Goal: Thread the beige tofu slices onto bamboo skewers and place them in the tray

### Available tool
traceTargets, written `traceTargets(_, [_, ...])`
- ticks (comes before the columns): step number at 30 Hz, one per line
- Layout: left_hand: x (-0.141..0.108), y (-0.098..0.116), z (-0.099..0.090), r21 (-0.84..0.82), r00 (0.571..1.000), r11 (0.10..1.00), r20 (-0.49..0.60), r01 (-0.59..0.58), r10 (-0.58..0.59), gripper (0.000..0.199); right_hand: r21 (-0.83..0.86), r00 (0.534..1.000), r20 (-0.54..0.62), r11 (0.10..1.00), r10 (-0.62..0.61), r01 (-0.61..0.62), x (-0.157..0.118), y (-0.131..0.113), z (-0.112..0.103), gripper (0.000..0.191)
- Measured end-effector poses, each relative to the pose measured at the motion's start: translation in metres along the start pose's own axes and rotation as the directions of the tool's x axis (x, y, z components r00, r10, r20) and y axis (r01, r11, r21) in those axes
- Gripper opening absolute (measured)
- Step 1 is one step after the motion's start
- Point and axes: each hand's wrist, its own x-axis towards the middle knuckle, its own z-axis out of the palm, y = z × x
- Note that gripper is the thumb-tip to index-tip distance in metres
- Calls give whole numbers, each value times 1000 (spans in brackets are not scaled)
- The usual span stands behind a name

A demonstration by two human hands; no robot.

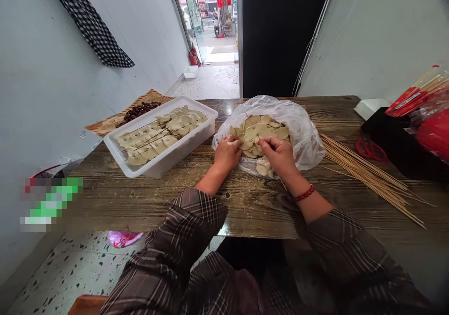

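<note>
Pale slices (257, 131) heaped in an open plastic bag (305, 139)

From where I stand, the bag sits on the counter (115, 202). Pieces this thin probably want a light pinch near the edge, one at a time, with the heap kept steady. The right hand (281, 155) slants in, thumb and forefinger pinched on a slice; the left hand (227, 153) curls over the heap's left side, its grip hidden from me.
</note>
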Motion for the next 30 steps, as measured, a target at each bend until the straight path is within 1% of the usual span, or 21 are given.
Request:
traceTargets(2, [3, -2, 2, -66, 999, 998, -36, 11, -13, 16, -6, 1000, -3, 1000, -8, 8, 0, -1, 0, 31])
traceTargets(4, [7, -4, 4, -183, 995, 982, -81, 43, -58, 12, -8, 1000, -3, 1000, -13, 13, 1, -1, -1, 31])
traceTargets(6, [9, -6, 5, -342, 984, 935, -115, 87, -134, 11, -10, 1000, -3, 1000, -11, 11, 2, 1, -1, 32])
traceTargets(7, [10, -7, 4, -433, 975, 895, -124, 112, -182, 10, -9, 1000, -1, 1000, -10, 10, 2, 1, -2, 31])
traceTargets(9, [8, -9, 1, -614, 947, 772, -121, 164, -297, 11, -3, 1000, 18, 1000, -7, 7, 2, 2, -2, 31])
traceTargets(12, [5, -11, -6, -824, 890, 524, -53, 218, -452, 18, 11, 997, 71, 1000, -18, 17, 1, 0, -3, 31])
traceTargets(14, [3, -14, -11, -898, 864, 378, 2, 223, -504, 22, 9, 992, 125, 999, -35, 34, 0, -2, -3, 32])
traceTargets(15, [2, -16, -13, -920, 855, 325, 21, 220, -518, 24, 0, 986, 159, 999, -44, 45, -1, -2, -2, 32])
traceTargets(17, [3, -19, -17, -943, 842, 255, 44, 212, -537, 27, -34, 970, 234, 997, -62, 72, -4, -3, -1, 30])
traceTargets(20, [4, -21, -21, -955, 837, 219, 50, 200, -545, 27, -75, 943, 319, 989, -95, 125, -6, -3, 0, 25])
traceTargets(23, [5, -21, -25, -956, 835, 229, 31, 186, -549, 24, -91, 925, 363, 984, -110, 153, -8, -2, 0, 25])
traceTargets(27, [6, -19, -31, -957, 818, 252, -27, 145, -574, 16, -122, 926, 357, 977, -121, 175, -8, 1, -2, 26])
traceTargets(30, [7, -18, -33, -957, 808, 259, -48, 132, -587, 13, -142, 925, 357, 972, -127, 189, -8, 2, -2, 25])
